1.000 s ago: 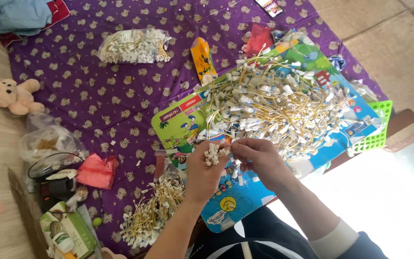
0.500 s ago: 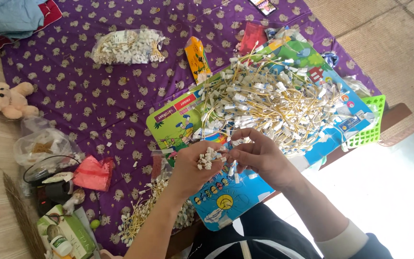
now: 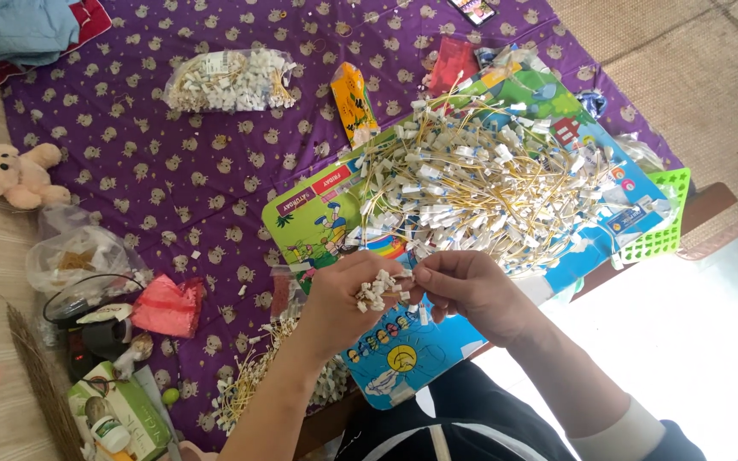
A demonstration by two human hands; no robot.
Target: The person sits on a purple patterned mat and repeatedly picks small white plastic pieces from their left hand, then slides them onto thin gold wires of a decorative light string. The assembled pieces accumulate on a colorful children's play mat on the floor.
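Observation:
My left hand grips a small bundle of white connector ends, their yellow wires hidden in the fist. My right hand pinches at the same bundle from the right, fingertips touching the white ends. Both hands hover over a colourful cartoon board that carries a big heap of yellow wires with white connectors. Below my left forearm lies a smaller pile of the same wires on the purple patterned cloth.
A clear bag of white connectors and an orange packet lie farther off. A green basket sits at the right edge. At the left are a teddy bear, plastic bags, a red pouch and a green box.
The view has shifted slightly; my hands stay together on the bundle, with the right fingers now pressed closer to the white ends.

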